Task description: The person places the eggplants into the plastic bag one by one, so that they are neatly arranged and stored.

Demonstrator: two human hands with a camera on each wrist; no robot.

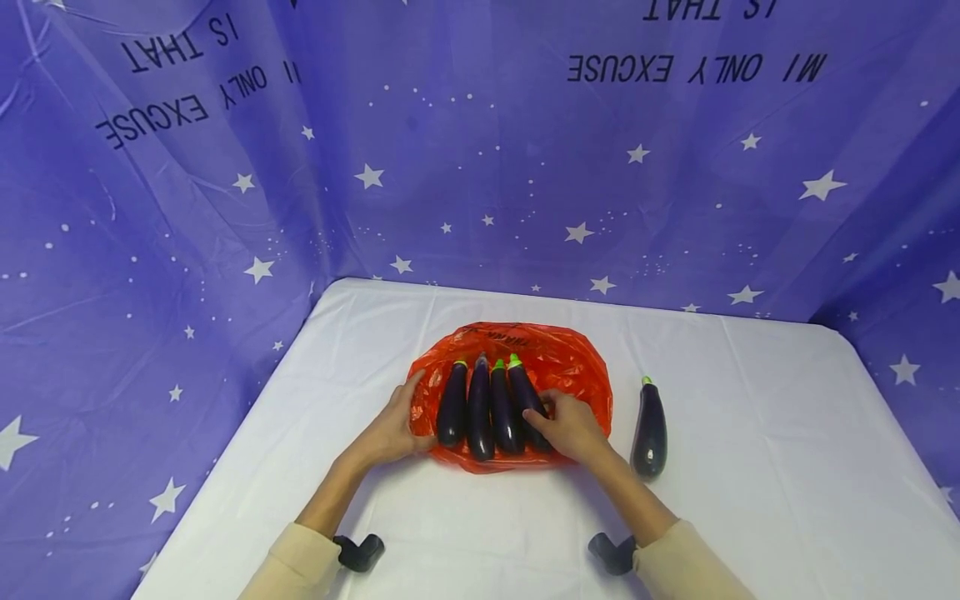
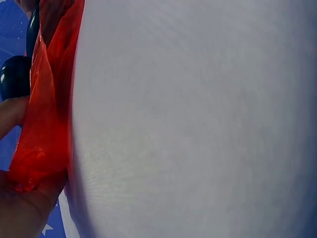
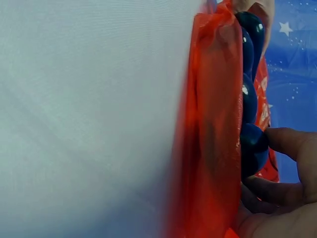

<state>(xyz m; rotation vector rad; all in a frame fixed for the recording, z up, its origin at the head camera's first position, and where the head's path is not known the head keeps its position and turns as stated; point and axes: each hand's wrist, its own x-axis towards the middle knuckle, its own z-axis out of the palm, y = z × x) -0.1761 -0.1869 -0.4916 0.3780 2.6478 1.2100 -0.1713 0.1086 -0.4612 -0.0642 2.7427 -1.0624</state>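
Four dark eggplants lie side by side on a spread red plastic bag (image 1: 575,372), green stems pointing away. My right hand (image 1: 572,423) grips the rightmost eggplant (image 1: 522,389) between thumb and fingers; the right wrist view shows the thumb on the eggplant's rounded end (image 3: 253,148). At the bag's left edge my left hand (image 1: 393,427) rests with thumb and fingers spread apart, the thumb close to the leftmost eggplant (image 1: 452,408). Red film of the bag (image 2: 44,119) lies between its digits in the left wrist view. Two middle eggplants lie between the hands.
Another eggplant (image 1: 649,429) lies on the white-covered table (image 1: 750,467) to the right of the bag. Dark wrist-worn devices (image 1: 360,552) show by both sleeves. A purple curtain (image 1: 480,167) with white stars surrounds the table's back and sides.
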